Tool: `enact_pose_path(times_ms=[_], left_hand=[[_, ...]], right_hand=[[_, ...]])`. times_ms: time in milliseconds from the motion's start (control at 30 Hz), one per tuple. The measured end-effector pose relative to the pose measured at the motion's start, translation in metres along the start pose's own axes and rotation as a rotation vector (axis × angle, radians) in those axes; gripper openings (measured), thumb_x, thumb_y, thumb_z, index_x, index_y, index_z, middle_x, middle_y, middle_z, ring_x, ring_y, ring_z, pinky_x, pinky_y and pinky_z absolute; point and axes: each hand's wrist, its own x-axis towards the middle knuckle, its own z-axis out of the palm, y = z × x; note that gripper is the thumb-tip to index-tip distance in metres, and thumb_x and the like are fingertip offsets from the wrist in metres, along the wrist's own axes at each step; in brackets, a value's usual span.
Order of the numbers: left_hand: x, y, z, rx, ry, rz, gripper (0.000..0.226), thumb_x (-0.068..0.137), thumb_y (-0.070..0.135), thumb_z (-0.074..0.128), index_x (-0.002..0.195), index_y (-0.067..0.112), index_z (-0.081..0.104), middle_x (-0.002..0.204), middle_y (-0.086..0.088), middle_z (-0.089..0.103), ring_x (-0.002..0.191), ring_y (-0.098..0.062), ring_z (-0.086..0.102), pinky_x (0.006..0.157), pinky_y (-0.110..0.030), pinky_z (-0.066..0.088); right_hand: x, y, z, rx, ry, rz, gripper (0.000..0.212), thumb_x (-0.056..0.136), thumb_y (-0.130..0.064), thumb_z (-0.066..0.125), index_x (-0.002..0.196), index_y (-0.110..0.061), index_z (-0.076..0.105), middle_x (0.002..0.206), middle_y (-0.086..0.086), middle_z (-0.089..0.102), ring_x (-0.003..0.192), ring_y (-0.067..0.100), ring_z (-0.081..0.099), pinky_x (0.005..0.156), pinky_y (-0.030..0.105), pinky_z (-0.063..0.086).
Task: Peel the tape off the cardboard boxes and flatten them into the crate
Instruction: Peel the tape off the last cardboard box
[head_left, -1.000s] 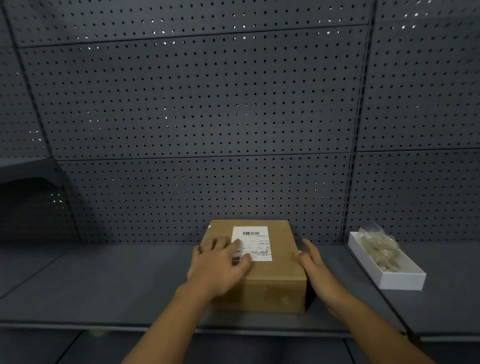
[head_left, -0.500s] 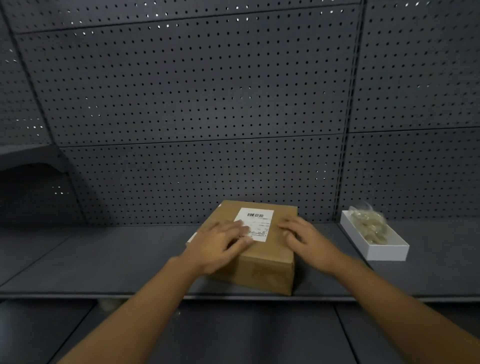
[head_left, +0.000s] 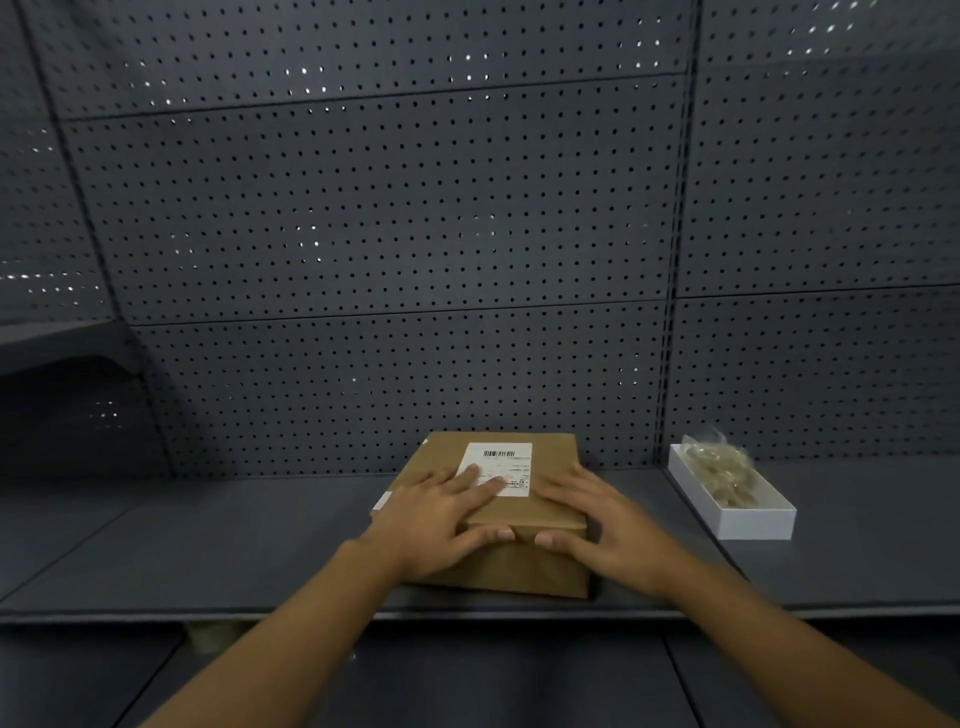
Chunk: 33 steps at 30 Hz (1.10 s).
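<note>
Brown cardboard box (head_left: 524, 566), white label (head_left: 511, 460)

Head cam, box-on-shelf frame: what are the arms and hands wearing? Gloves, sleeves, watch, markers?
Nothing worn shows. The left hand and right hand are bare: no gloves, and no rings visible on the fingers, though motion blur softens the right hand. Both forearms are bare right to the frame's bottom edge, with no sleeve, watch, wristband, cable or tracking marker.

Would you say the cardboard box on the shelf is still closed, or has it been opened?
Closed. The cardboard box has its top lying flat, with the white label intact and no flap raised under the hands.
</note>
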Motion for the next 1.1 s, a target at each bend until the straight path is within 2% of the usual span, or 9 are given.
enact_pose_path(times_ms=[167, 267, 333, 400, 600, 767, 900, 1000, 1100], left_hand=[[0.008, 0.001, -0.044, 0.043, 0.434, -0.134, 0.075, 0.092, 0.086, 0.018, 0.114, 0.037, 0.071, 0.108, 0.015, 0.07, 0.091, -0.009, 0.065, 0.076, -0.031, 0.053], [0.015, -0.019, -0.067, -0.106, 0.658, -0.275, 0.056, 0.101, 0.07, 0.029, 0.103, 0.033, 0.07, 0.104, 0.014, 0.062, 0.087, -0.009, 0.059, 0.081, -0.035, 0.054], [0.022, -0.037, -0.078, -0.354, 0.537, -0.428, 0.054, 0.1, 0.071, 0.035, 0.128, 0.034, 0.061, 0.13, 0.008, 0.052, 0.108, -0.015, 0.057, 0.088, -0.039, 0.053], [0.028, -0.046, -0.085, -0.73, 0.384, -0.514, 0.06, 0.098, 0.073, 0.04, 0.144, 0.036, 0.048, 0.141, 0.002, 0.043, 0.119, -0.021, 0.052, 0.089, -0.04, 0.048], [0.052, -0.05, -0.106, -1.534, 0.262, -0.731, 0.033, 0.103, 0.039, 0.057, 0.128, 0.019, 0.059, 0.121, -0.011, 0.064, 0.112, -0.033, 0.06, 0.104, -0.051, 0.048], [0.073, -0.064, -0.107, -1.361, 0.163, -0.811, 0.028, 0.105, 0.038, 0.047, 0.118, 0.015, 0.056, 0.112, -0.014, 0.061, 0.105, -0.034, 0.059, 0.084, -0.044, 0.05], [0.091, -0.071, -0.1, -0.994, 0.149, -0.737, 0.053, 0.108, 0.041, 0.037, 0.155, 0.016, 0.038, 0.152, -0.015, 0.045, 0.13, -0.034, 0.048, 0.111, -0.051, 0.043], [0.098, -0.067, -0.102, -0.551, 0.294, -0.546, 0.047, 0.11, 0.026, 0.035, 0.156, 0.016, 0.039, 0.16, -0.008, 0.039, 0.133, -0.029, 0.048, 0.114, -0.044, 0.039], [0.107, -0.056, -0.108, -0.472, 0.262, -0.391, 0.045, 0.11, 0.033, 0.037, 0.155, 0.03, 0.044, 0.16, 0.003, 0.043, 0.144, -0.025, 0.043, 0.117, -0.044, 0.036]], right_hand=[[0.011, -0.017, -0.03, 0.082, 0.251, -0.005, 0.051, 0.092, -0.077, 0.046, 0.131, -0.048, 0.061, 0.128, -0.032, 0.061, 0.119, -0.007, 0.056, 0.097, 0.037, 0.055], [0.033, -0.027, -0.062, 0.258, 0.399, 0.072, 0.043, 0.092, -0.072, 0.054, 0.096, -0.033, 0.071, 0.088, -0.019, 0.068, 0.081, -0.001, 0.063, 0.074, 0.035, 0.055], [0.05, -0.033, -0.083, 0.298, 0.444, 0.109, 0.066, 0.089, -0.077, 0.054, 0.081, -0.012, 0.065, 0.068, -0.005, 0.055, 0.062, 0.013, 0.055, 0.063, 0.033, 0.044], [0.067, -0.037, -0.098, 0.386, 0.399, 0.229, 0.076, 0.088, -0.077, 0.056, 0.086, -0.003, 0.068, 0.076, 0.013, 0.062, 0.069, 0.027, 0.063, 0.064, 0.033, 0.046], [0.11, -0.038, -0.113, 0.727, 0.243, 0.633, 0.066, 0.089, -0.074, 0.057, 0.116, -0.015, 0.067, 0.112, 0.013, 0.069, 0.105, 0.036, 0.065, 0.095, 0.053, 0.056], [0.117, -0.035, -0.102, 0.837, 0.194, 0.586, 0.06, 0.09, -0.068, 0.062, 0.124, -0.019, 0.065, 0.122, 0.005, 0.068, 0.118, 0.027, 0.06, 0.113, 0.049, 0.042], [0.124, -0.043, -0.098, 0.718, 0.204, 0.601, 0.055, 0.104, -0.05, 0.051, 0.145, -0.014, 0.045, 0.118, 0.002, 0.058, 0.104, 0.019, 0.053, 0.096, 0.039, 0.037], [0.128, -0.042, -0.105, 0.64, 0.181, 0.611, 0.067, 0.1, -0.052, 0.056, 0.151, -0.01, 0.041, 0.13, 0.007, 0.059, 0.111, 0.023, 0.056, 0.09, 0.038, 0.044], [0.133, -0.042, -0.11, 0.502, 0.253, 0.55, 0.069, 0.099, -0.044, 0.063, 0.151, -0.005, 0.042, 0.137, 0.011, 0.056, 0.11, 0.021, 0.058, 0.079, 0.031, 0.047]])
